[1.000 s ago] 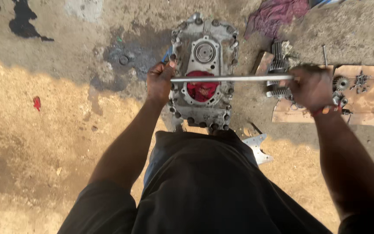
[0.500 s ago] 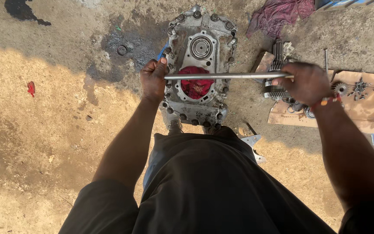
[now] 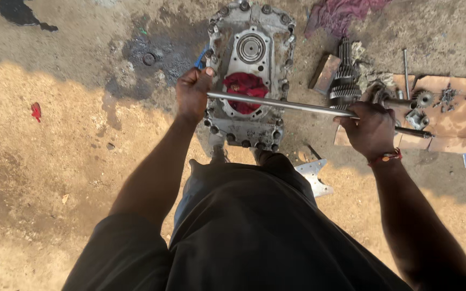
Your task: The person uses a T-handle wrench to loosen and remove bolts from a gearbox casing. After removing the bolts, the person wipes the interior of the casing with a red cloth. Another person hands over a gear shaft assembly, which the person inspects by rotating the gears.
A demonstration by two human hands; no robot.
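A long, straight steel rod (image 3: 279,103) is held level across the body, above a grey cast-metal gearbox housing (image 3: 250,75) that lies flat on the sandy, oil-stained ground (image 3: 71,161). The left hand (image 3: 192,92) is closed in a full fist around the rod's left end, just over the housing's left flange. The right hand (image 3: 372,128) is wrapped tightly around the rod near its right end, where a short dark length of it projects beyond the fist. A red rag (image 3: 245,87) is stuffed into the large central opening of the housing, directly below the rod, and a round bearing seat (image 3: 251,47) is seen above that opening. To the right, a toothed steel gear shaft (image 3: 345,75) lies on the ground beside a flat sheet of brown cardboard (image 3: 459,116) on which small gears and fittings are spread. A crumpled purple cloth (image 3: 341,13) lies beyond the housing. For good handling of a rod of this length, both fists are best kept well apart, as shown, so that the rod is controlled at each end and sag or swing is limited. The rod should be kept level and clear of the bolt bosses around the housing rim, and of the loose parts on the cardboard, which could be knocked by the projecting right end.
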